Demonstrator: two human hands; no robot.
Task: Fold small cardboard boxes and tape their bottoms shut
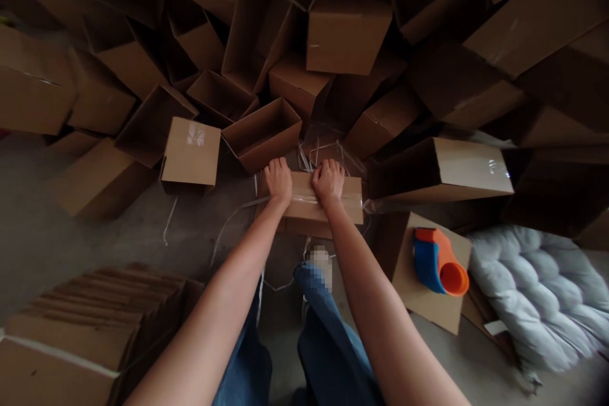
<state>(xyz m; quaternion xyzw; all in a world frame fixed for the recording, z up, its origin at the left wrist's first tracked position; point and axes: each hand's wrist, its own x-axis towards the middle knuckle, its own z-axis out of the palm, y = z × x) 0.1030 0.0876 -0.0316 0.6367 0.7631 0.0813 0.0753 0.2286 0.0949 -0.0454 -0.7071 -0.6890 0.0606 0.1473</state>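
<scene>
Gripping the box [304, 203] at its far edge, both hands rest side by side on its top. The left hand [278, 181] is near the left end and the right hand [328, 179] just right of the middle, with a narrow gap between them. The fingers of each hand are bent over that far edge and closed on the cardboard. Their tips are out of sight behind it, and I cannot tell where the thumbs sit. Both forearms are stretched straight out to it.

The box is plain brown cardboard, low and long, with its flaps shut. A strip of clear, shiny tape runs lengthwise along the top seam, passing under the hands. It lies flat on the grey floor [71, 247], just ahead of the person's knees in jeans [328, 342]. White straps [228, 219] lie in loose loops on the floor beside and behind it.

To the right, an orange and blue tape gun [438, 261] lies on a cardboard sheet [428, 307], with a grey cushion [537, 292] beyond it. At lower left is a stack of flat cartons [71, 323]. Behind the box a pile of made-up cartons [347, 28] rises, many open and tipped at angles. One small closed carton [193, 152], taped on top, stands well left of the hands.
</scene>
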